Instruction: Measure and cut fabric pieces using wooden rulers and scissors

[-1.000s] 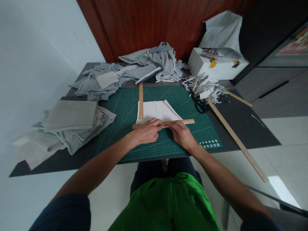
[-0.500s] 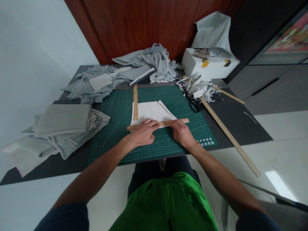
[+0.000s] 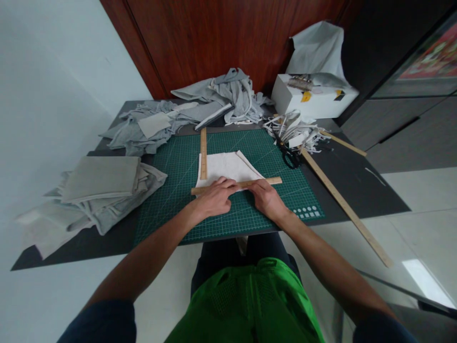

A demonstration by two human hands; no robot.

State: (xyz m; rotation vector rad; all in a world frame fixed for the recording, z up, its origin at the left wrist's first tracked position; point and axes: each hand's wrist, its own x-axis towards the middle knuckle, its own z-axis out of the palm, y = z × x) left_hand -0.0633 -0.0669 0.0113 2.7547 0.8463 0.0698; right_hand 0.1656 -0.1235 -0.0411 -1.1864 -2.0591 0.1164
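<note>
Head camera, from the left: a folded cloth stack [image 3: 102,178] lies well to the left of the left hand [image 3: 216,196], on the dark bench [image 3: 371,190]. Beyond it, farther from the hand, spreads a grey cloth heap [image 3: 121,131]. Next comes the green cutting mat [image 3: 164,209], under both hands. Ahead of the left hand, a short ruler [image 3: 203,152] points away from it, its near end on the white cloth piece [image 3: 228,164]. That cloth lies on the mat just ahead of both hands, its near edge under a crosswise ruler [image 3: 273,180]. The left hand lies over this ruler, fingers spread along it and thumb apart from them. Close to its right, the right hand [image 3: 266,196] has its bent fingertips at the cloth's near edge, touching the ruler; whether they are clamped on the cloth, I cannot tell. Ahead and to the right of the right hand are black scissors [image 3: 292,159], a tangle of pale strips [image 3: 296,131] and, farther off, a white box [image 3: 303,102]. Rightmost, a long wooden strip [image 3: 346,207] slants past the bench's near edge.
</note>
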